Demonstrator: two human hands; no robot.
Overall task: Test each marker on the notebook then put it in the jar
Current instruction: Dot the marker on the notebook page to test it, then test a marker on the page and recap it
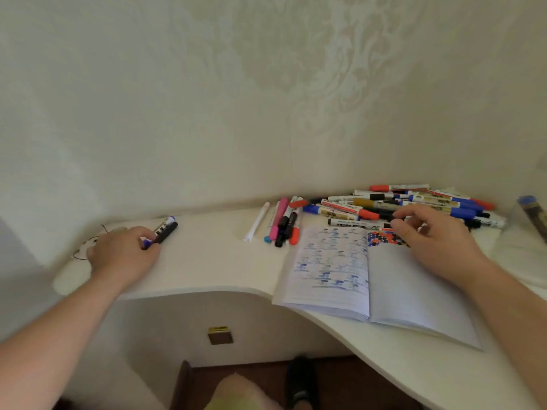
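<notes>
An open lined notebook [334,270] lies on the white desk, with blue scribbles on its left page and red, blue and black marks at the top of its right page. A big pile of markers [414,204] lies behind it against the wall. My right hand [435,241] hovers over the notebook's top right corner, fingers apart, fingertips at the pile's near edge and holding nothing. My left hand [124,255] rests far left on the desk, fingers curled on the near ends of a blue marker and a black marker [165,230] lying side by side. A clear jar [531,216] shows at the right edge.
A small row of pens and markers [281,223], white, pink, black and red, lies left of the notebook. A thin dark cord [88,244] sits by my left hand. The desk's curved front edge [207,291] runs below both hands, and the wall is close behind.
</notes>
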